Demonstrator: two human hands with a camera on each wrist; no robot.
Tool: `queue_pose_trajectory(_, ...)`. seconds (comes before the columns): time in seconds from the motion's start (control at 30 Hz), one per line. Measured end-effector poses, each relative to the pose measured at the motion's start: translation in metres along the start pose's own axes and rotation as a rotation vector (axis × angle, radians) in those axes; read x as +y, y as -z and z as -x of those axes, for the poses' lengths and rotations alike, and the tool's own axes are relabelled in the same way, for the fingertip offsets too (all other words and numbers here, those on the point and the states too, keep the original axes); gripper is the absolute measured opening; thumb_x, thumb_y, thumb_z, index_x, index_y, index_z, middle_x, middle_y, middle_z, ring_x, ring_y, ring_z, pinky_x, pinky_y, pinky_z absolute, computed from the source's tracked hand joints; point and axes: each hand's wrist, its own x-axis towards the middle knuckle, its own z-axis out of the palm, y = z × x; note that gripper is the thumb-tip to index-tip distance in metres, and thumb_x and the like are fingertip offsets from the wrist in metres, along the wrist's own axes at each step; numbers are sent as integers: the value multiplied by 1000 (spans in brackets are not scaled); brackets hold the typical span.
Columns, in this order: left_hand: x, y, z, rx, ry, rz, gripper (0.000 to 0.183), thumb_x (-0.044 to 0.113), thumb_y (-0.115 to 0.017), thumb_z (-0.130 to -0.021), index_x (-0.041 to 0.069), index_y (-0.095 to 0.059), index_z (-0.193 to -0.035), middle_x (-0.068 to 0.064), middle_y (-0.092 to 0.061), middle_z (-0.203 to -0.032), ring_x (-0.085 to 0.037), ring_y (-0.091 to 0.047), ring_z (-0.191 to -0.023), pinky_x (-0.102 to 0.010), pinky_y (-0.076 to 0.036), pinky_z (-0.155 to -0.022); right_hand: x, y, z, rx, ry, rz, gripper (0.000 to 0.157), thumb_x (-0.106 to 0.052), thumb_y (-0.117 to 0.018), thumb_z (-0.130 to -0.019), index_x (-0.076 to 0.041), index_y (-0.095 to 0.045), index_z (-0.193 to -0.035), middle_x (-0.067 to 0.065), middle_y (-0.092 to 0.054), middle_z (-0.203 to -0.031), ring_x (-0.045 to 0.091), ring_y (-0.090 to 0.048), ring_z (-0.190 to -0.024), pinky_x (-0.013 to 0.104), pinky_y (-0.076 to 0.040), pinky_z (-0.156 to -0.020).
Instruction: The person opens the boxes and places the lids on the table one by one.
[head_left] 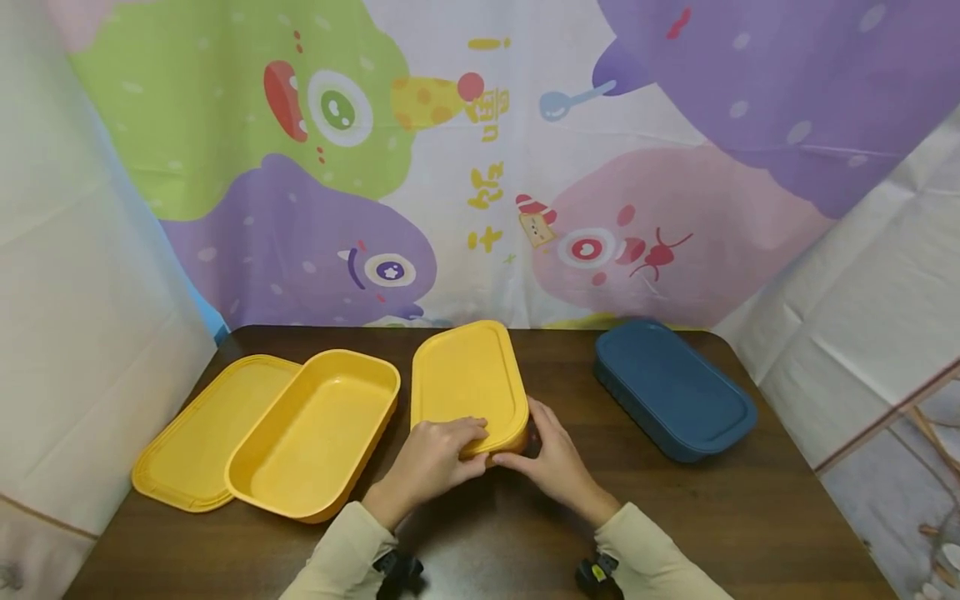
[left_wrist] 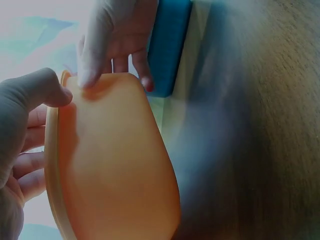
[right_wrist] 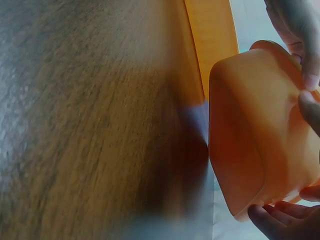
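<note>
A cartoon-print sheet (head_left: 480, 287) hangs behind your brown table (head_left: 675, 517). Open yellow box (head_left: 315, 433) sits on your L, blue box (head_left: 671, 387) w/ lid on is far R, and the lidded yellow box (head_left: 468, 375) is btwn them. Loose yellow lid (head_left: 206, 437) is partly hidden by the open box. Your L hand (head_left: 438, 454) is part-closed, pinching the lidded box's near rim, thumb below; your R hand (head_left: 555, 462), also part-closed, holds its near R corner, thumb on the end
</note>
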Motion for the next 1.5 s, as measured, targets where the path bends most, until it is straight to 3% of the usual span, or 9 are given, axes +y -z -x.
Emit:
queue_pose_trajectory(0.3, -2, 3, 0, -27, 9, 26, 23, 21, -82, -74, 9, -76, -93, -3, -76, -101, -13, -73, -91, -28, -58, -76, 0, 0, -2, 64, 98, 49, 83, -29, -86, -72, -10, -47, -142, 13, -53, -138, 24, -58, -116, 43, -54, -86)
queue_pose_trajectory(0.5, -3, -1, -1, -32, 2, 7, 24, 22, -82, -74, 9, -76, -93, -3, -76, -101, -14, -73, -91, -30, -59, -76, 7, -2, -1, 124, 180, 235, 81, -36, -86, -70, -8, -51, -137, 12, -57, -133, 28, -56, -122, 46, -50, -97)
queue_pose_trajectory(0.63, -3, -7, -1, -37, -2, -21, 23, 22, -82, -73, 10, -76, -92, -3, -76, -100, -15, -73, -91, -31, -59, -76, 10, -2, 0, 158, 212, 330, 80, -39, -87, -67, -6, -54, -132, 12, -59, -128, 30, -57, -118, 47, -51, -95)
queue_pose_trajectory(1.07, 1, -9, -7, -124, -23, -81, 21, 25, -80, -78, 11, -75, -93, -3, -75, -105, -17, -72, -97, -34, -58, -78, 18, 1, 1, 166, 178, 374, 78, -39, -87, -68, -5, -57, -131, 13, -63, -126, 32, -59, -117, 48, -49, -98)
queue_pose_trajectory(1.5, 4, -10, -10, -121, -2, -96, 17, 25, -80, -78, 13, -74, -88, -1, -76, -103, -15, -71, -97, -34, -58, -78, 17, 2, 0, 167, 156, 377, 78, -38, -87, -67, -3, -59, -131, 14, -66, -126, 32, -62, -113, 46, -50, -96)
